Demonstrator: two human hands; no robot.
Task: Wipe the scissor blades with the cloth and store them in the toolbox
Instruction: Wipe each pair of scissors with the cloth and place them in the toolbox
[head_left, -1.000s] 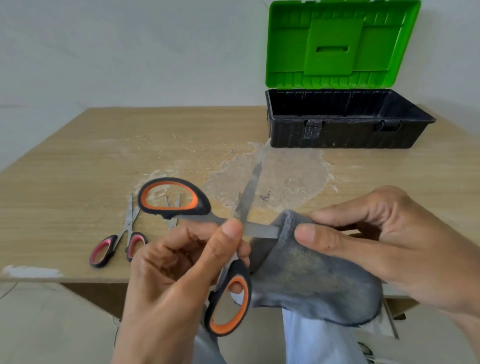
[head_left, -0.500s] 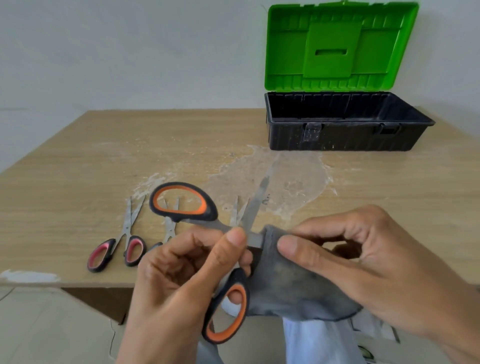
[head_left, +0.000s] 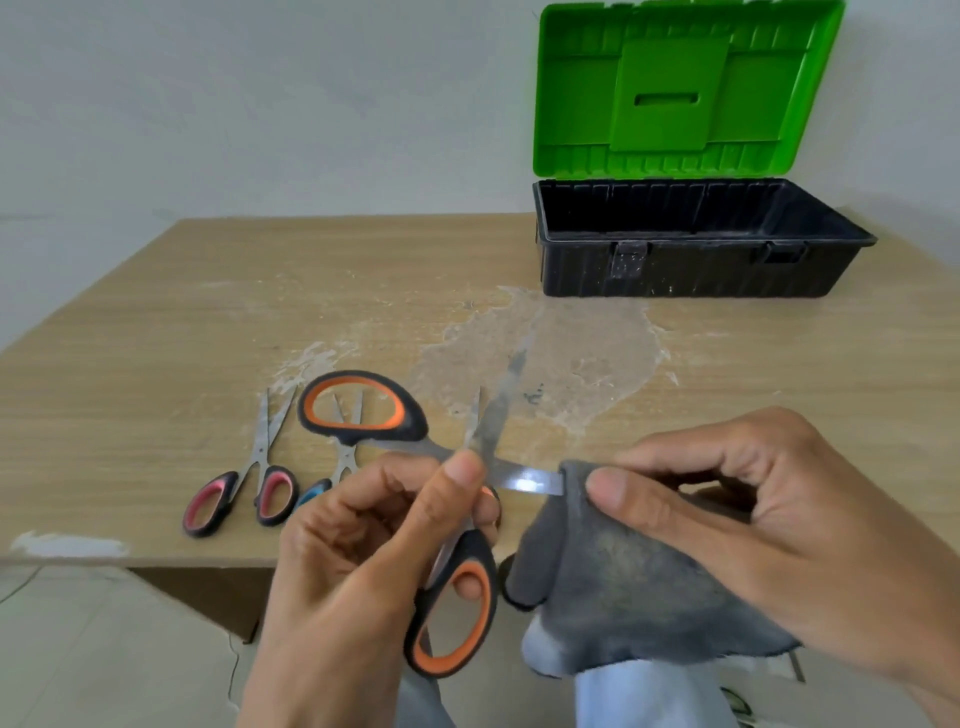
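My left hand (head_left: 363, 561) grips the large black-and-orange scissors (head_left: 452, 597) near their pivot, blades spread wide. One blade points up and away; the other lies level toward the right. My right hand (head_left: 769, 530) pinches a grey cloth (head_left: 623, 597) around that level blade, with a short shiny stretch of steel showing between cloth and pivot. The toolbox (head_left: 691, 270), black with its green lid raised, stands open at the back right of the wooden table (head_left: 156, 364).
Small pink-handled scissors (head_left: 244, 488) lie near the table's front edge at left. Beside them, blue-handled scissors (head_left: 337, 467) are partly hidden behind the orange handle and my left hand. A pale scraped patch marks the table's middle. Light trouser legs show below.
The cloth in my right hand slid left to the pivot half a second ago, then back right, baring part of the blade. The scissors stay in my left hand.
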